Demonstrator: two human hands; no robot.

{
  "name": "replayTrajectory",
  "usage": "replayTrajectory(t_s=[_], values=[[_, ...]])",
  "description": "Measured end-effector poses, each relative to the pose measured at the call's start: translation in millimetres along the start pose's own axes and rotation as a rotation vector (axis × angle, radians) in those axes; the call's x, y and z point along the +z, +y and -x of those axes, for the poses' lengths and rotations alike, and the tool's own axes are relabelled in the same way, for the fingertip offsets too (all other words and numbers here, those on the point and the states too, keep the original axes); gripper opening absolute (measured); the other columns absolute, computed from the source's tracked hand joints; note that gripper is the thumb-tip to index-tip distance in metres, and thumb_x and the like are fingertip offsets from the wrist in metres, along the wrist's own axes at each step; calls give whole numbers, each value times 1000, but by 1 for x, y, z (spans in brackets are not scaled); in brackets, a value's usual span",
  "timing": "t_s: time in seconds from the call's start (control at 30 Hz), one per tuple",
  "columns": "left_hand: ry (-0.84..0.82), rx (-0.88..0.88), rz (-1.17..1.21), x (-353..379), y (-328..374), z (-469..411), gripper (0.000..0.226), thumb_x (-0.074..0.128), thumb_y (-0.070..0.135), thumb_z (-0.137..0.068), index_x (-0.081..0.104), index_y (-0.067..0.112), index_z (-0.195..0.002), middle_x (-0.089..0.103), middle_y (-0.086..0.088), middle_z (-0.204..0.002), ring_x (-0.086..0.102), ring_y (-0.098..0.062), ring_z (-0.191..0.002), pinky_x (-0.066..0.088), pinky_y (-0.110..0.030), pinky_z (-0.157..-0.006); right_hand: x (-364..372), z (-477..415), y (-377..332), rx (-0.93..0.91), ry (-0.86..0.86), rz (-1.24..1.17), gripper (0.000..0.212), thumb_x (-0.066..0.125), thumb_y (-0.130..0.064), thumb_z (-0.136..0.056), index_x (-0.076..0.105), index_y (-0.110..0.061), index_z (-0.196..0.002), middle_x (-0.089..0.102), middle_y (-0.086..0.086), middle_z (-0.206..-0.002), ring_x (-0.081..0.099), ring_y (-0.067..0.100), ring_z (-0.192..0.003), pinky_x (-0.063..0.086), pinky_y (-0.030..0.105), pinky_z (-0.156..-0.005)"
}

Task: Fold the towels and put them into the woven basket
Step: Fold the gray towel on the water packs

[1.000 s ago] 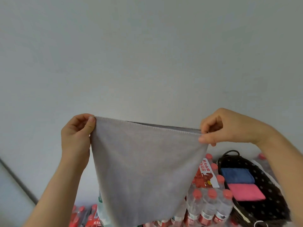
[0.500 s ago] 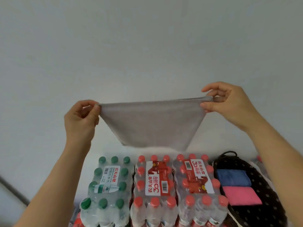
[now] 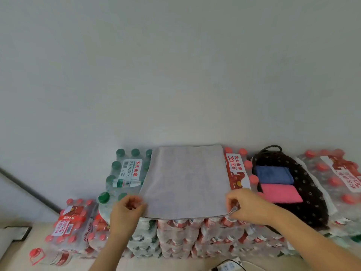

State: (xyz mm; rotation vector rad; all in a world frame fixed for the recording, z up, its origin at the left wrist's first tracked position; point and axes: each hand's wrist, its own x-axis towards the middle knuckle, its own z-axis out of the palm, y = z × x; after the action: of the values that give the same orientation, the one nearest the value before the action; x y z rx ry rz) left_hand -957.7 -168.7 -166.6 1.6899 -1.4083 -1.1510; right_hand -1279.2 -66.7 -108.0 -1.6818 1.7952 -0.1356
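Both the left hand [image 3: 127, 210] and right hand [image 3: 248, 206] pinch near corners of the towel [image 3: 185, 182], flat on bottle packs [image 3: 127, 173] beside the basket [image 3: 312, 192].

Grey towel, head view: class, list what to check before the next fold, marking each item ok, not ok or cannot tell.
1. Grey towel lies flat on the bottle packs: ok.
2. Right hand pinches the near right corner: ok.
3. Left hand grip on near left corner: blurred, cannot tell.
4. Far edge lies straight, unwrinkled: ok.
5. Woven basket has bare space on the near side of the pink towel: ok.
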Motion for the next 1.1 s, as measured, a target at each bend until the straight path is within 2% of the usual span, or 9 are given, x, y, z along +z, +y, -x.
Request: replayTrajectory(t_s=[0.1, 0.23, 0.4, 0.57, 0.67, 0.77, 0.9, 1.03, 1.1], values=[[8, -17, -24, 0, -8, 4, 31, 73, 2, -76, 62, 26, -93, 63, -5, -83, 63, -25, -73, 57, -48, -69, 12, 1, -2, -6, -34, 53, 22, 70, -14, -75, 57, -32, -68, 60, -12, -75, 55, 3, -72, 46, 16, -65], [36, -128, 87, -3, -7, 9, 39, 72, 1, -77, 54, 21, -106, 59, -3, -97, 63, -26, -83, 54, -38, -67, 20, -1, -7, -41, -151, 169, 31, 60, -6, -76, 49, -33, -66, 50, -16, -72, 48, 0, -66, 40, 12, -60], [-95, -313, 243, -8, -6, 4, 37, 65, -5, -71, 59, 14, -102, 68, -16, -86, 58, -25, -66, 45, -31, -60, 30, -7, -11, -68, -251, 210, 25, 57, -6, -73, 52, -30, -71, 50, -15, -74, 47, 4, -68, 39, 18, -59], [-55, -132, 195, -18, 32, -31, 30, 57, -8, -77, 66, 16, -93, 67, -8, -99, 61, -24, -79, 49, -30, -61, 37, -15, -34, -174, -383, 110, 19, 56, -10, -69, 53, -28, -71, 54, -11, -75, 46, 4, -66, 43, 28, -62], [8, -13, 89, -30, 54, -67, 25, 61, -1, -72, 68, 19, -86, 73, -2, -92, 66, -22, -80, 52, -31, -63, 48, -22, -67, -246, -394, -60, 13, 60, -13, -70, 57, -22, -78, 54, -8, -73, 44, 3, -64, 37, 21, -59], [130, 94, -103, -45, 72, -101, 33, 52, -5, -68, 67, 22, -81, 72, 7, -84, 67, -19, -86, 52, -33, -73, 70, -39, -114, -317, -319, -222, 15, 61, -12, -73, 55, -26, -77, 52, -11, -71, 42, 3, -63, 33, 18, -57], [328, 204, -297, -60, 74, -132, 47, 42, -10, -75, 64, 20, -105, 62, -1, -106, 57, -20, -100, 42, -25, -82, 101, -74, -173, -361, -221, -400, 12, 63, -13, -80, 59, -22, -87, 51, -13, -68, 45, 3, -62, 39, 18, -63], [395, 206, -416, -59, 49, -130, 51, 52, -5, -79, 56, 20, -123, 48, -9, -128, 47, -24, -117, 36, -24, -88, 95, -100, -193, -384, -238, -408, 26, 64, -23, -85, 60, -24, -111, 61, -7, -100, 55, 10, -89, 45, 21, -81], [387, 209, -455, -55, 30, -113, 45, 56, 1, -79, 57, 21, -120, 49, -8, -126, 47, -25, -115, 40, -31, -89, 75, -112, -176, -385, -100, -349, 27, 60, -21, -87, 61, -22, -114, 62, -3, -109, 56, 12, -98, 47, 26, -89]])
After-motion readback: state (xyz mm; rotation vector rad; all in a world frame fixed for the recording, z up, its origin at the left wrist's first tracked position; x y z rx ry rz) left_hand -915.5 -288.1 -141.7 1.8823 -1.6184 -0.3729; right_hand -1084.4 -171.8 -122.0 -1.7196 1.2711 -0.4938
